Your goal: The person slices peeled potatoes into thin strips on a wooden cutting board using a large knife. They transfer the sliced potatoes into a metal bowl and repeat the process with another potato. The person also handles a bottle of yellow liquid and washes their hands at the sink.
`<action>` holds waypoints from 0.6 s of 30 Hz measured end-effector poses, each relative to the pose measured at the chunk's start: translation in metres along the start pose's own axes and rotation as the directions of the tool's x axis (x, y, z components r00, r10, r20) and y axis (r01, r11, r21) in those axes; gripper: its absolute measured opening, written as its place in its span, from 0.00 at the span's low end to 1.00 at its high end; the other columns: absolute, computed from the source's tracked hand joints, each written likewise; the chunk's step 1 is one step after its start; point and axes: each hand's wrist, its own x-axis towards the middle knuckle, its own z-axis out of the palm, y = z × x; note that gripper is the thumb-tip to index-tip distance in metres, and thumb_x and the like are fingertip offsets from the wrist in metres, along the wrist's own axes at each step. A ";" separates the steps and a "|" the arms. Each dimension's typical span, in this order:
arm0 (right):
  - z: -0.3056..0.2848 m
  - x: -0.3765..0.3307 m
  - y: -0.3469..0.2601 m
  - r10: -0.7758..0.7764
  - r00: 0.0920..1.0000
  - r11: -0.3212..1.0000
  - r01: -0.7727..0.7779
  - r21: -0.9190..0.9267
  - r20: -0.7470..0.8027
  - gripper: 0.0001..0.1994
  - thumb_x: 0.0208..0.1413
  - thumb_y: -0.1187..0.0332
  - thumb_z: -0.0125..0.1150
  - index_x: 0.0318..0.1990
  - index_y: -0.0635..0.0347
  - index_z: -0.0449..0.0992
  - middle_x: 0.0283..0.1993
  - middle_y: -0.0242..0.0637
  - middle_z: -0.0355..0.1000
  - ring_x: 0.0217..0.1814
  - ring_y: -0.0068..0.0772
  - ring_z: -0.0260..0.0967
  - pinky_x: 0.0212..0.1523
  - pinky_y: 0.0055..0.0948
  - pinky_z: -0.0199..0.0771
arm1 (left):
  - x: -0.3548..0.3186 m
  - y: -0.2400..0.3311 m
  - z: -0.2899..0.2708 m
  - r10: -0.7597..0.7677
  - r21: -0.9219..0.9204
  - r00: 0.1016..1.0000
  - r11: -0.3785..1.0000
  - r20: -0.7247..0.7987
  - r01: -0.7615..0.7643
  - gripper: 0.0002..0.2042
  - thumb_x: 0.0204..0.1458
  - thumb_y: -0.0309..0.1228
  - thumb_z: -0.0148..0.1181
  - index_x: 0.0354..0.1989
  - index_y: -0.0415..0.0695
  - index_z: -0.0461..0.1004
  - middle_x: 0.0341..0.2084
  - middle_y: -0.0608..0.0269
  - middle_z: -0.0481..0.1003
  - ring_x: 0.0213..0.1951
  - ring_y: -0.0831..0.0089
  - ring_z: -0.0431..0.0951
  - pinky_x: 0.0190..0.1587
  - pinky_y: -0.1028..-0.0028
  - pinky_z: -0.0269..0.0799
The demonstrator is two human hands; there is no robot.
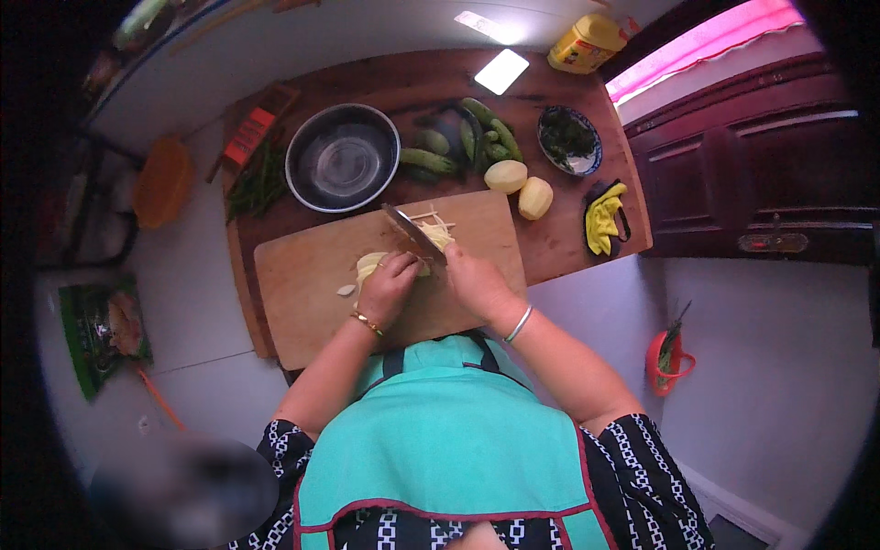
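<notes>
My right hand is closed round the handle of a kitchen knife, its blade angled up and left across the wooden cutting board. Thin pale potato strips lie just right of the blade. With bent fingers, my left hand presses on pale potato slices, close to the knife; its fingertips are partly hidden. A small whitish piece rests on the board beside that hand. Two peeled potatoes sit on the table past the board's far right corner.
Behind the board stand a metal basin, green cucumbers and a patterned bowl of greens. Long green beans lie at left. A yellow-and-black cloth is at right, a yellow container at the back.
</notes>
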 end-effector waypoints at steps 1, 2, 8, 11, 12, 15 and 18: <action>-0.005 -0.001 -0.002 -0.002 1.000 1.000 0.002 0.000 0.004 0.08 0.51 0.73 0.48 0.38 0.63 0.62 0.31 0.51 0.71 0.28 0.53 0.73 0.27 0.47 0.73 | 0.001 -0.001 0.001 0.006 0.005 1.000 1.000 0.013 -0.006 0.12 0.43 0.24 0.52 0.38 0.43 0.74 0.39 0.59 0.73 0.43 0.60 0.73 0.44 0.68 0.72; -0.008 -0.001 -0.005 0.007 1.000 1.000 -0.006 -0.011 0.019 0.07 0.51 0.73 0.48 0.38 0.63 0.62 0.31 0.51 0.71 0.29 0.53 0.73 0.27 0.47 0.73 | 0.001 -0.002 0.001 0.012 0.009 1.000 1.000 0.026 -0.013 0.12 0.43 0.24 0.53 0.38 0.44 0.74 0.39 0.59 0.74 0.43 0.60 0.73 0.44 0.68 0.72; -0.019 0.001 -0.013 -0.038 0.999 0.999 0.037 0.030 0.017 0.07 0.52 0.73 0.46 0.37 0.64 0.62 0.29 0.54 0.72 0.29 0.57 0.72 0.28 0.50 0.71 | 0.003 0.001 -0.003 -0.021 0.045 0.989 0.999 0.145 0.014 0.12 0.43 0.24 0.51 0.38 0.42 0.73 0.40 0.61 0.72 0.48 0.62 0.70 0.44 0.69 0.72; -0.029 0.005 -0.019 -0.083 0.996 0.997 0.083 -0.007 0.030 0.07 0.51 0.74 0.46 0.37 0.64 0.62 0.27 0.53 0.72 0.28 0.56 0.72 0.27 0.49 0.71 | 0.002 -0.004 -0.004 -0.041 0.055 0.977 0.998 0.209 0.030 0.14 0.44 0.25 0.50 0.41 0.44 0.73 0.43 0.63 0.72 0.49 0.63 0.70 0.44 0.69 0.73; -0.034 0.006 -0.022 -0.083 0.996 0.996 0.084 -0.032 0.045 0.07 0.51 0.74 0.46 0.37 0.64 0.62 0.26 0.53 0.72 0.28 0.55 0.72 0.27 0.49 0.71 | 0.002 -0.005 -0.004 -0.026 0.063 0.975 0.998 0.221 0.012 0.14 0.45 0.25 0.50 0.42 0.45 0.73 0.43 0.63 0.72 0.50 0.63 0.69 0.44 0.70 0.73; -0.037 0.005 -0.021 -0.083 0.994 0.994 0.088 -0.066 0.072 0.07 0.51 0.74 0.46 0.37 0.64 0.62 0.25 0.52 0.72 0.27 0.55 0.73 0.26 0.48 0.72 | 0.002 -0.006 -0.005 -0.002 0.094 0.968 0.995 0.253 -0.023 0.15 0.45 0.26 0.49 0.44 0.47 0.73 0.45 0.64 0.71 0.52 0.64 0.68 0.45 0.70 0.73; -0.016 -0.002 -0.009 -0.067 0.998 0.992 0.068 -0.104 0.021 0.07 0.51 0.74 0.46 0.38 0.64 0.62 0.25 0.52 0.72 0.27 0.54 0.73 0.26 0.48 0.72 | 0.006 -0.006 -0.003 0.008 0.103 0.958 0.994 0.287 -0.039 0.16 0.45 0.26 0.48 0.45 0.47 0.73 0.46 0.64 0.70 0.53 0.65 0.67 0.46 0.70 0.73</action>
